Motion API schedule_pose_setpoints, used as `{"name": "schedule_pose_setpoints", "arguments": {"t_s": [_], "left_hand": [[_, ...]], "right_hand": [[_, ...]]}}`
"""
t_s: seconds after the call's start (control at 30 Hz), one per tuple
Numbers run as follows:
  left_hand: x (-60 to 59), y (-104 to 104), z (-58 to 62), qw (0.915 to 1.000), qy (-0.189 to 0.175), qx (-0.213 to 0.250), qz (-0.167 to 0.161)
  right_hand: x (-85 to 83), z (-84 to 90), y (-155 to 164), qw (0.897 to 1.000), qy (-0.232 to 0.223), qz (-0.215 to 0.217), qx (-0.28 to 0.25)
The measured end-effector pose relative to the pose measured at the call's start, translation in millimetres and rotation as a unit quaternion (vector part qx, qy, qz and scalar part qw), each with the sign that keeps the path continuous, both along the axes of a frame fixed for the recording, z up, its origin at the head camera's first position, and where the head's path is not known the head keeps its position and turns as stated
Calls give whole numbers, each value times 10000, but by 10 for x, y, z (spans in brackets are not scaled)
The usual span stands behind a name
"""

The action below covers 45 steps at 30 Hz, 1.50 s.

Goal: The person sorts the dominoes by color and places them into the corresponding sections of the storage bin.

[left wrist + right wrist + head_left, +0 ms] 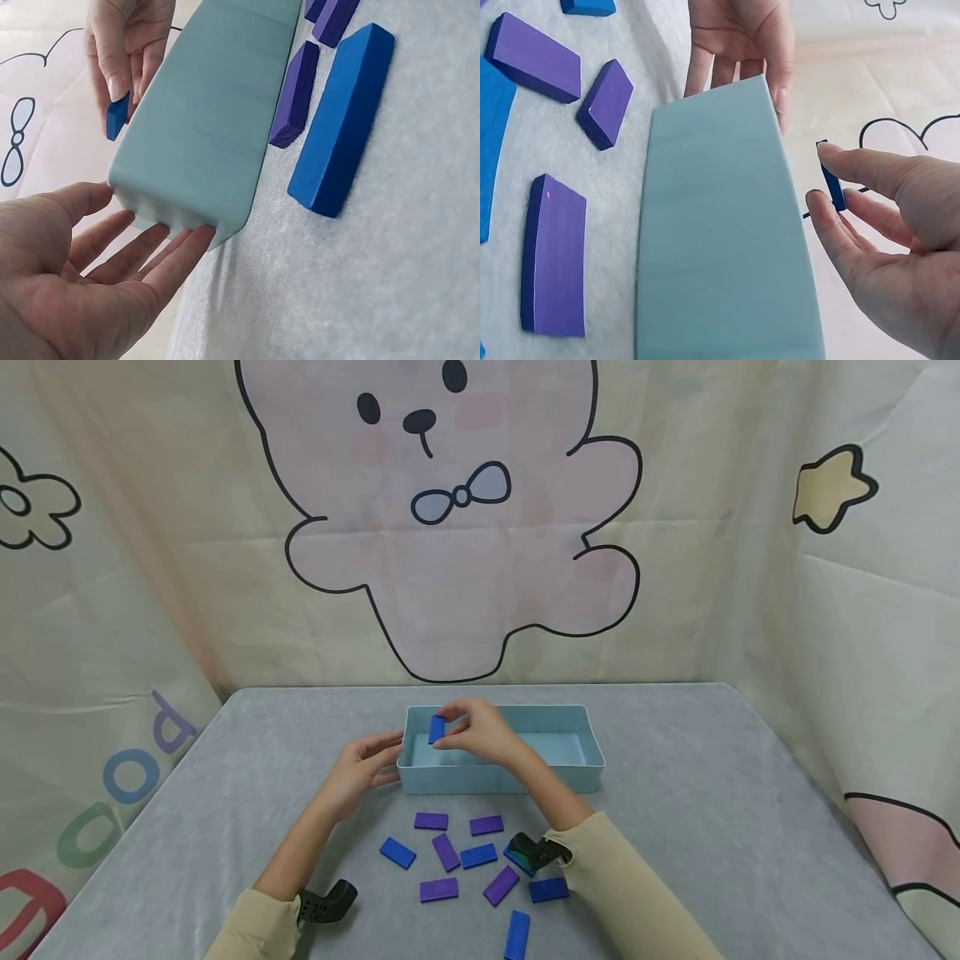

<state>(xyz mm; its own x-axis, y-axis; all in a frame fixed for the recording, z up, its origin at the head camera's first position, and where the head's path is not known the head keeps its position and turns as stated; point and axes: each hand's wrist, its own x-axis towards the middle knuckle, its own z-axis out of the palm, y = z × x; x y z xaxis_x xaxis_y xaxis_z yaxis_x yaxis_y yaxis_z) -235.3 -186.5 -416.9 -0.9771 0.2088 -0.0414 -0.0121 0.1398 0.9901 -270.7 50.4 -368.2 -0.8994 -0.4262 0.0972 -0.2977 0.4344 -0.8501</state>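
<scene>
Right hand (pixel 480 733) pinches blue tile (pixel 437 728) over tray (pixel 592 752); left hand (pixel 360 770), fingers spread, steadies tray's corner. Tile prob. light, stiff (grip the edges).

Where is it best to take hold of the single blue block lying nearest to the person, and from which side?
Probably from above, pinching its two long edges near the middle. The blue block lies flat on the grey table, long and narrow, pointing away from the person, apart from the other blocks. Its free sides leave room for fingertips, and the short width suits a thumb-and-finger pinch.
</scene>
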Motion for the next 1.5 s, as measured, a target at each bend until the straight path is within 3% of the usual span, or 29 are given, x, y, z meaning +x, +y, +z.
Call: {"name": "schedule_pose_setpoints", "arguments": {"t_s": [0.67,1.07,1.5], "left_hand": [[-4,-27,-9,9999,43,18,-120],[-17,-26,-8,9999,19,38,-148],[-27,-30,-6,9999,-11,52,-154]], "right_hand": [[-135,-127,-269,9997,-219,-68,109],[-197,-212,-364,9976,-638,-180,216],[-283,-328,-458,9949,-978,-220,-106]]}}
